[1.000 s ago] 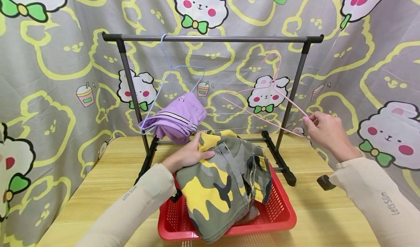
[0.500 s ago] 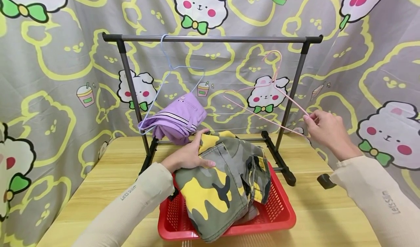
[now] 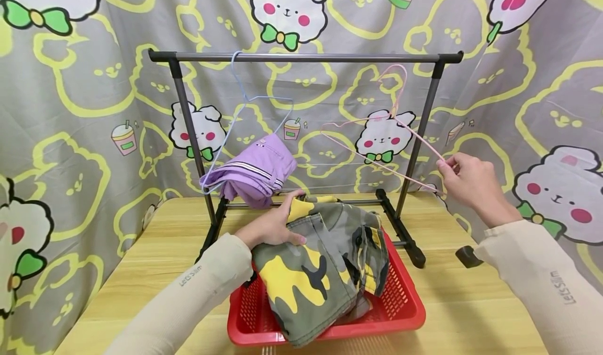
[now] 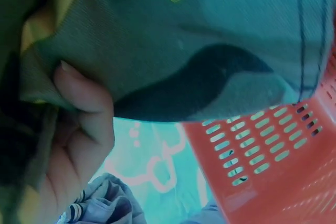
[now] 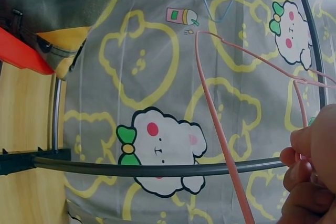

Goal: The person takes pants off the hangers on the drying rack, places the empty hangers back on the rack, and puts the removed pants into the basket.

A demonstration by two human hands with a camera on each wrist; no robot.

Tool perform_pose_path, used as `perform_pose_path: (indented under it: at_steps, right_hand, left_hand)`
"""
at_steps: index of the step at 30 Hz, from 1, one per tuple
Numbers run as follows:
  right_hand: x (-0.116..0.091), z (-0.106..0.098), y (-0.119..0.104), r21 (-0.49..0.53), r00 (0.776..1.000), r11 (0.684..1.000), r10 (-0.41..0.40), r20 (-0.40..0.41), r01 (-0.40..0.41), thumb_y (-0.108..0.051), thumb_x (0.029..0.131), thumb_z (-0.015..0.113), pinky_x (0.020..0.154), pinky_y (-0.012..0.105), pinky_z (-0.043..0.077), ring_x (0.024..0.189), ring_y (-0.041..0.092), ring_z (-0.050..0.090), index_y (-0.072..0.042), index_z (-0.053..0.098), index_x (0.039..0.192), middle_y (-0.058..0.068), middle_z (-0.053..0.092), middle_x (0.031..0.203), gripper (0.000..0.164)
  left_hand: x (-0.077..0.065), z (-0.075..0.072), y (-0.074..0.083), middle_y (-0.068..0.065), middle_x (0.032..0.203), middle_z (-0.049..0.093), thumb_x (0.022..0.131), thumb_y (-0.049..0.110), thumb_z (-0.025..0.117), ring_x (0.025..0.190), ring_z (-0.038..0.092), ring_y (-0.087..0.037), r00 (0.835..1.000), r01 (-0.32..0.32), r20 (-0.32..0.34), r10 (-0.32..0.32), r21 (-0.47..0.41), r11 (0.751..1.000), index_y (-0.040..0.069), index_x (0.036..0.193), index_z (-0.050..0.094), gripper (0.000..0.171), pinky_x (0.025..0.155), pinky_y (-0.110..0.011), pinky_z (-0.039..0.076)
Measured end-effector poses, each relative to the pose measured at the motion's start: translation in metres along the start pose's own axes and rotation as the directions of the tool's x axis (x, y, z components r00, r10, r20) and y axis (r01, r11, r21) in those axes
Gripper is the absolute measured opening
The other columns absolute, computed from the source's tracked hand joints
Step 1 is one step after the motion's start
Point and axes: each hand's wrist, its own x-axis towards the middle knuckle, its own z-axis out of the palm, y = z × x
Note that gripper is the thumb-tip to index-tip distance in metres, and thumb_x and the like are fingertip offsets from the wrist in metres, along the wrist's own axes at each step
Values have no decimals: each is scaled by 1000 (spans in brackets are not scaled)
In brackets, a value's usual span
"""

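Camouflage pants (image 3: 325, 271) in yellow, grey and green lie folded over the red basket (image 3: 405, 318). My left hand (image 3: 273, 224) grips them at their upper left edge, thumb on top of the cloth; the left wrist view shows that thumb (image 4: 84, 90) curled over the fabric, the other fingers partly hidden by it. A pink wire hanger (image 3: 419, 137) is pinched at one side by my right hand (image 3: 473, 185), its hook up and below the rack's bar. In the right wrist view the fingertips close on the pink wire.
A black clothes rack (image 3: 306, 57) stands behind the basket. Purple pants (image 3: 259, 169) hang from its left part on a blue hanger (image 3: 231, 127). A patterned curtain (image 3: 509, 109) encloses the wooden table (image 3: 141, 281).
The pink hanger and my right hand have risen slightly. My left hand has shifted a little along the camouflage pants' upper edge, with its grip kept.
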Motion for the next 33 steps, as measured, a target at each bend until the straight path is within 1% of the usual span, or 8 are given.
perform_pose_path:
  at_steps: [4,8,11,17,23,26,30,33]
  right_hand:
    - [2,-2,-2,2,1000,1000,1,0,-1,-34,101,45,56,39,32,70,34,47,1,61,93,12,57,73,40]
    - [3,-3,-4,7,1000,1000,11,4,-11,-35,101,45,54,38,33,70,33,48,0,60,94,12,58,74,39]
    - [4,-4,-5,5,1000,1000,12,5,-12,-34,101,45,54,38,34,69,32,47,1,60,94,12,57,74,38]
    - [6,-7,-7,-17,1000,1000,-4,-22,4,-35,101,45,54,39,34,67,32,48,1,60,90,11,57,71,40]
    - [8,-12,-10,-28,999,1000,0,-40,-1,-36,101,44,56,40,34,72,35,51,1,60,90,14,59,75,41]
    - [10,-15,-11,-27,999,1000,-2,-52,0,-35,101,44,58,41,34,74,37,51,1,60,90,15,59,76,41]
    - [12,-17,-12,-23,998,1000,-11,-66,9,-33,100,44,60,42,35,76,38,52,2,61,90,17,59,78,40]
    - [13,-17,-11,-17,997,1000,-11,-72,10,-33,100,45,60,42,35,75,37,52,2,61,90,17,59,79,39]
  left_hand:
    - [0,2,-1,-29,137,47,78,17,83,124,48,-38,1000,-13,10,12,31,999,29,151,12,103,104,-48,35]
    - [-1,3,-3,-23,143,42,79,13,82,130,42,-37,998,-50,27,49,49,998,29,150,18,96,106,-50,32]
    - [-1,4,-5,-18,146,40,80,13,81,131,40,-36,997,-63,40,60,74,995,28,149,22,92,106,-50,32]
    - [1,5,-7,-19,142,45,82,18,80,124,48,-38,998,-26,59,19,121,992,28,149,25,87,101,-50,38]
    - [5,5,-8,-18,134,52,83,20,79,110,57,-33,996,6,91,-22,168,986,30,148,27,84,94,-46,44]
    - [7,5,-8,-16,135,53,83,21,78,112,57,-31,994,11,108,-32,190,982,29,148,30,81,94,-45,44]
    - [8,5,-7,-12,141,48,82,23,80,126,48,-32,991,27,120,-55,227,974,27,148,33,81,100,-46,40]
    - [9,4,-6,-11,144,46,78,27,83,130,44,-32,990,40,119,-73,257,965,26,148,34,85,103,-46,37]
